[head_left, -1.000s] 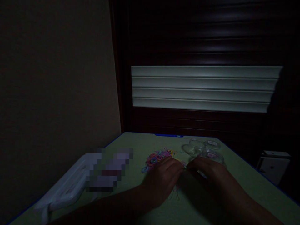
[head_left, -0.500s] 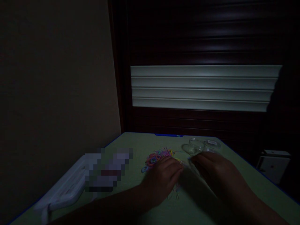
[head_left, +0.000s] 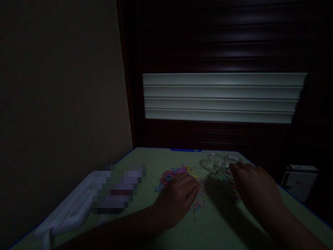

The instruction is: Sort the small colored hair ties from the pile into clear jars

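Note:
A heap of small coloured elastic hair ties point(head_left: 169, 176) lies on the pale green table point(head_left: 140, 229), partly hidden behind my left hand point(head_left: 179, 194). That hand rests at the heap's near edge, fingers bent and pressed together; whatever they hold is hidden. A few thin elastics point(head_left: 198, 204) lie just right of it. My right hand point(head_left: 253, 184) is over the right side, fingers closed and pointing down beside a clear round container point(head_left: 227, 171); its fingertips are too dark to show a held thing. More small coloured elastics point(head_left: 231, 187) lie under and left of this hand.
Another clear round container point(head_left: 215, 159) and one with a white label point(head_left: 232, 158) stand at the back right. At left is a white plastic rack-like object point(head_left: 70, 208), with a blurred-out item beside it. A wall borders the left; a white box point(head_left: 299, 182) is beyond the right edge.
My right hand has moved right, away from my left hand, uncovering elastics and part of a container. My left hand has stayed nearly in place. The view has shifted slightly.

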Motion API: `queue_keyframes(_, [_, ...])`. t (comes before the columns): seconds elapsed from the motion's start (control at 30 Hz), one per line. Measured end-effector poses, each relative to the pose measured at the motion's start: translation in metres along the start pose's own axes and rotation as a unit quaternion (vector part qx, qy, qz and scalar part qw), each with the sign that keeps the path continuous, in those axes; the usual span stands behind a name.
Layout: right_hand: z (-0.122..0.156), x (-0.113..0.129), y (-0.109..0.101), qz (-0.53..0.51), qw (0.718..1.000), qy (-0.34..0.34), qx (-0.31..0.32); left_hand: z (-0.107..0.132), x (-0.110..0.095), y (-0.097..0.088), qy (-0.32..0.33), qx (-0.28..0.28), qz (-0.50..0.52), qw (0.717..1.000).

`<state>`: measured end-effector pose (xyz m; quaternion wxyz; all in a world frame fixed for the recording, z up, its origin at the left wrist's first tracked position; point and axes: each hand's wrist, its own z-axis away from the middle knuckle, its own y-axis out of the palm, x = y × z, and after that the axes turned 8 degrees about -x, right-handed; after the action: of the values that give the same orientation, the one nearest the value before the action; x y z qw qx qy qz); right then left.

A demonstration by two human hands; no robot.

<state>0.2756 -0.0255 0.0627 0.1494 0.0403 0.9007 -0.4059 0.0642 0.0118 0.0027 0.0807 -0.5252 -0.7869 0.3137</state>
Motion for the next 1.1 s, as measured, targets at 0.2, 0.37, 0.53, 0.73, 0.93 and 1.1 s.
queue_keyframes(0.2, [-0.001,0.000,0.004,-0.007,1.000,0.006,0.029,0.001,0.000,0.000,-0.001,0.000,0.001,1.000])
queue_keyframes(0.37, [0.000,0.000,0.001,-0.009,1.000,-0.005,0.004,-0.001,0.000,0.000,-0.013,0.004,-0.003,1.000])
queue_keyframes(0.53, [0.001,0.008,-0.001,-0.125,0.992,-0.012,-0.028,-0.002,-0.002,-0.001,-0.034,0.035,-0.028,0.998])
queue_keyframes(0.73, [0.003,0.026,0.012,-0.312,0.949,-0.036,0.037,0.000,0.001,0.002,-0.017,0.098,-0.085,0.991])
queue_keyframes(0.93, [0.008,0.032,0.023,-0.288,0.955,-0.035,0.057,0.002,0.002,0.006,-0.004,0.142,-0.136,0.980])
queue_keyframes(1.1, [0.005,0.029,0.015,-0.305,0.948,-0.048,0.074,0.002,0.004,0.008,-0.015,0.151,-0.144,0.978])
